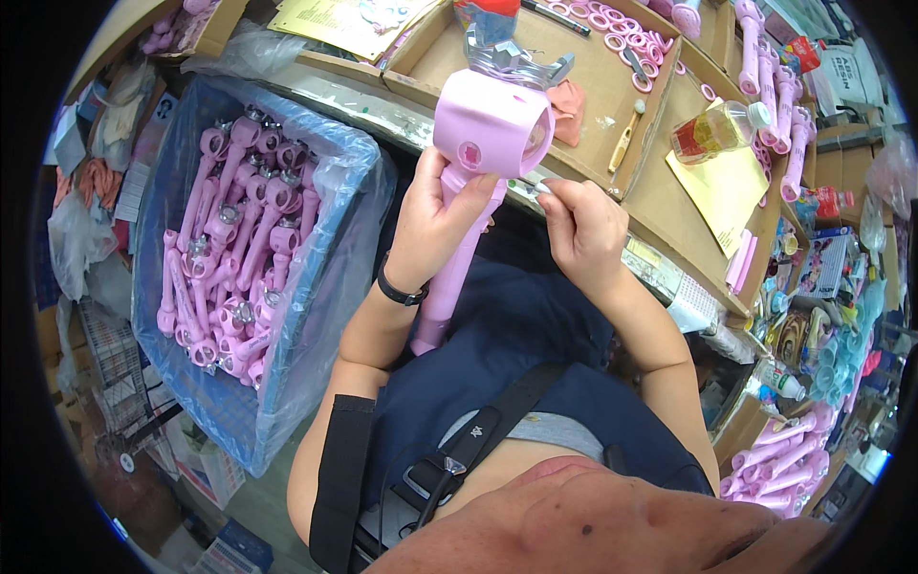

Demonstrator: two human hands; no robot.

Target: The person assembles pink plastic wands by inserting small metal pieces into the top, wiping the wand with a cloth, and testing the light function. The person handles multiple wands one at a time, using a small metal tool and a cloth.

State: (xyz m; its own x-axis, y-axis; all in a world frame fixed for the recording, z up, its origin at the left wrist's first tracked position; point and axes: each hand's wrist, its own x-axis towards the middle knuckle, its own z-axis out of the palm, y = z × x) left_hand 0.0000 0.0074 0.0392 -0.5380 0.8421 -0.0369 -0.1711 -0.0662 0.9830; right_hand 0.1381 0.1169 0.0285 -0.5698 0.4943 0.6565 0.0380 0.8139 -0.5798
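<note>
My left hand [437,215] is closed around a pink toy wand [492,120], just under its wide round head. A silver crown-shaped piece [512,62] tops the wand, and the handle slants down toward my lap. Beside the head, my right hand [585,230] is closed in a pinch, thumb against forefinger. A thin, light sliver of something shows at its fingertips, close to the wand's neck; what it is I cannot make out.
To the left, a blue crate [277,421] lined with clear plastic holds many pink wands. Ahead, a cardboard tray [421,57] contains pink rings [622,33] and a yellow-handled tool [626,139]. A bottle of amber liquid [712,134] lies on yellow paper [712,196] at right.
</note>
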